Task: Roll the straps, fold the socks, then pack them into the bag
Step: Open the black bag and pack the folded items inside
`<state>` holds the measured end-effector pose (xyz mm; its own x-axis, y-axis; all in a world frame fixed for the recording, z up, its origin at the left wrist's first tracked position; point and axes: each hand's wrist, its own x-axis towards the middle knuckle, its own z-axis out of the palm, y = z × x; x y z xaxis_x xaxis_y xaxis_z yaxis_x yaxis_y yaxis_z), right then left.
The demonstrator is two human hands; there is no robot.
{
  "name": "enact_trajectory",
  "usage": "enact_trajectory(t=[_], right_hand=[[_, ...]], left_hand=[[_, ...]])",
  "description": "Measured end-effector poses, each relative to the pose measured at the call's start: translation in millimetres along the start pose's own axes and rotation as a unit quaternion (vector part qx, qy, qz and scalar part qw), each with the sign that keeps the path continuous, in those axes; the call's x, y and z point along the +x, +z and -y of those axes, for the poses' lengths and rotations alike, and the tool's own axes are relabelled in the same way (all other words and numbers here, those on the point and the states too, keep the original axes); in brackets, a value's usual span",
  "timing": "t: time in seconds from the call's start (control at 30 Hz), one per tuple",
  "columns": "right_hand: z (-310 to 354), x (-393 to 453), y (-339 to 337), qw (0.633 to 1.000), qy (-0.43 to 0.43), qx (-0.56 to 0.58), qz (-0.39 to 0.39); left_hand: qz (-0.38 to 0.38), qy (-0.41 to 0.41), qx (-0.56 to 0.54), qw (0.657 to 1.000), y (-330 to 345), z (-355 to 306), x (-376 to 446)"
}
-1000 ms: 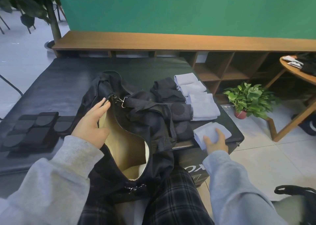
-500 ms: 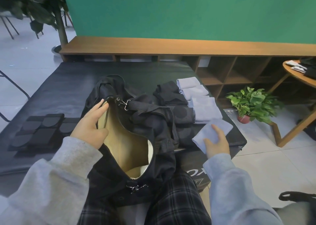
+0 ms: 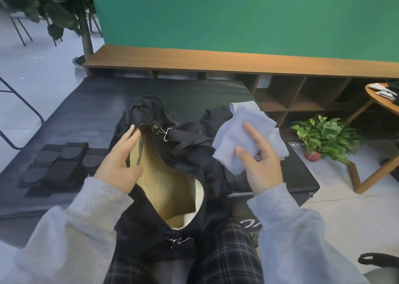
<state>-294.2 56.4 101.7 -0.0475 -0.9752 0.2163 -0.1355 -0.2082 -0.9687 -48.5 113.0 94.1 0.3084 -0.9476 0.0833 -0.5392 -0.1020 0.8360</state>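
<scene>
A black bag [image 3: 149,225] with a tan lining lies open across my lap and the black mat's near edge. My left hand [image 3: 119,160] holds the left rim of its mouth, fingers curled over the edge. My right hand [image 3: 259,160] holds a folded light blue sock [image 3: 235,132] lifted above the bag's right side, thumb and fingers around it. More light blue socks [image 3: 280,145] lie behind that hand, mostly hidden. Dark folded socks [image 3: 216,117] sit just beyond the bag. Black strap pieces [image 3: 54,165] lie flat on the mat at the left.
The black mat [image 3: 183,89] ends close to my right arm. A low wooden shelf [image 3: 237,63] runs along the green wall. A potted plant [image 3: 323,139] and a round wooden table [image 3: 384,102] stand on the floor at right. A black handle [image 3: 375,260] shows bottom right.
My right hand has picked the light blue sock up off the mat's near right corner and carried it up and left over the bag. The left hand keeps holding the bag open.
</scene>
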Motion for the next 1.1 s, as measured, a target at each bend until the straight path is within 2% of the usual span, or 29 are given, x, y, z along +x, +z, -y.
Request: enact_trajectory(t=[0.17,0.37,0.5,0.7,0.83,0.93,1.03,1.07,1.1], right_hand=[[12,1,26,0.996,-0.019,0.067,0.052],[23,6,74,0.982,-0.013,0.082,0.168],[15,4,109,0.967,0.011,0.020,0.253],[-16,-1,127,0.924,0.068,-0.098,0.362],[-42,3,123,0.912,0.055,-0.227,0.337],[-53,7,116,0.894,0.008,-0.315,0.317],[-66,17,112,0.916,-0.019,-0.284,0.281],[-66,21,110,0.916,-0.033,-0.309,0.251],[-67,25,107,0.928,-0.019,-0.288,0.237]], left_hand=[[-0.013,0.014,-0.038,0.999,2,3,0],[-0.040,0.046,-0.077,0.995,1,12,2],[-0.044,0.040,-0.105,0.993,-2,16,4],[-0.038,0.035,-0.124,0.991,-9,19,5],[-0.042,0.040,-0.137,0.989,-15,17,1],[-0.029,0.041,-0.109,0.993,-21,18,-1],[-0.033,0.031,-0.076,0.996,-27,20,-2],[-0.039,0.026,-0.065,0.997,-30,21,-3],[-0.044,0.019,-0.057,0.997,-34,24,-4]])
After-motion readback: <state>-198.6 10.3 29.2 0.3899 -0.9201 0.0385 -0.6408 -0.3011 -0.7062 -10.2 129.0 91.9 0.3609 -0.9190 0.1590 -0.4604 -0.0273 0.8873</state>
